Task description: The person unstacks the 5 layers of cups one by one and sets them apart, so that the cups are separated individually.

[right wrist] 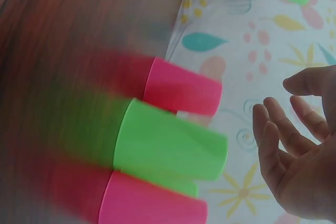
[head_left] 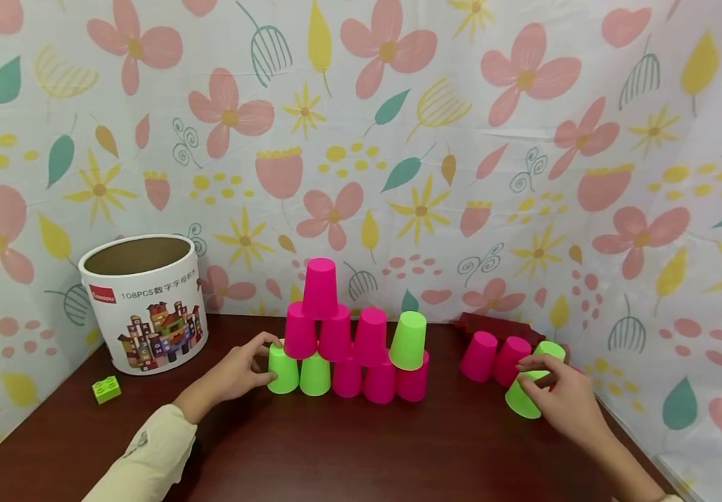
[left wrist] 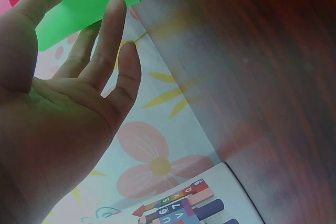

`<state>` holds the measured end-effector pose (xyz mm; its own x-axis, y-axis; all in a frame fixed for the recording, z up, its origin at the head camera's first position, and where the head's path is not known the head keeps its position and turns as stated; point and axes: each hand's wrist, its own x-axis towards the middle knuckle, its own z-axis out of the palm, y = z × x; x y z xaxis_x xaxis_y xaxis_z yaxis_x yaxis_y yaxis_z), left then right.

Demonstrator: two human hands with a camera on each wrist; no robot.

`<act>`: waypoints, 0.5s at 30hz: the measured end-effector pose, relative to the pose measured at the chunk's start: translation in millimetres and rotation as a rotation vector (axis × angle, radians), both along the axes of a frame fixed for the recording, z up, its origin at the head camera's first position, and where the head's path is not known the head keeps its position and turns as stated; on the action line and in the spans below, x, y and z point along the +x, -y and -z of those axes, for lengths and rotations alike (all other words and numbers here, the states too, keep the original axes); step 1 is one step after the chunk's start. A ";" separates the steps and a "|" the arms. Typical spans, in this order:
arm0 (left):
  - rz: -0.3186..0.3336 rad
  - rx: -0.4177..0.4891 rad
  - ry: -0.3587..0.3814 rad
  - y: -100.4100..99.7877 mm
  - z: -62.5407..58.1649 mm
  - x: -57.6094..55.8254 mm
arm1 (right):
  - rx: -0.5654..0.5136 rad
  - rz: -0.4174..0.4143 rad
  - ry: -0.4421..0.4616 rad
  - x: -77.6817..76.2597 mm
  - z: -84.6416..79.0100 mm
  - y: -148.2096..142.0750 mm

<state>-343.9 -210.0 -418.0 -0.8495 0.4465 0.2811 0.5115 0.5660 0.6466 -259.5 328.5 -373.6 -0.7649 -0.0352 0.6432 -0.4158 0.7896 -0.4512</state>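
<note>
Upside-down pink and green cups form a stepped stack, with one pink cup on top. At its lower left, my left hand has thumb and fingertips at the side and top of the end green cup; the left wrist view shows these loosely extended fingers beside the green cup. A green cup ends the second row at the right. My right hand hovers over a separate green cup; in the right wrist view its relaxed fingers stand apart from the green cup.
More cups stand at the right, among them a pink cup and a green cup, with a dark red object behind. A white printed bucket and a lime toy brick are at the left. A patterned cloth hangs behind.
</note>
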 end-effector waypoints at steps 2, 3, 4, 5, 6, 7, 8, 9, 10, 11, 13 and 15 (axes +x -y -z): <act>-0.005 -0.001 0.003 -0.5 -0.5 -0.4 | -0.013 -0.018 0.010 0.0 -0.5 7.9; -0.005 0.000 0.006 -0.6 -0.5 -0.4 | -0.016 -0.029 0.016 -0.1 -0.3 12.1; -0.001 0.002 0.010 -0.4 -0.6 0.0 | -0.020 -0.043 0.026 -0.6 0.0 16.3; 0.005 0.003 0.010 0.0 -0.5 0.3 | -0.024 -0.057 0.035 -0.9 0.2 20.5; 0.007 0.003 0.010 0.1 -0.2 0.5 | -0.028 -0.070 0.043 -1.6 0.3 24.5; 0.006 0.001 0.009 0.0 0.1 0.6 | -0.035 -0.084 0.048 -2.5 0.1 28.8; 0.005 0.001 0.006 -0.1 0.4 0.5 | -0.040 -0.097 0.051 -3.5 -0.4 32.9; 0.006 0.002 0.000 -0.3 0.5 0.1 | -0.045 -0.113 0.053 -4.5 -1.2 37.2; 0.007 0.002 -0.004 -0.5 0.5 -0.2 | -0.052 -0.128 0.054 -5.8 -2.0 41.5; 0.005 0.002 -0.007 -0.7 0.5 -0.7 | -0.059 -0.145 0.049 -7.1 -3.2 45.9; 0.008 0.006 -0.011 -1.1 0.3 -1.2 | -0.072 -0.169 0.045 -10.3 -4.7 54.6; 0.013 0.009 -0.013 -1.1 -0.5 -0.9 | -0.084 -0.186 0.045 -13.3 -5.2 63.9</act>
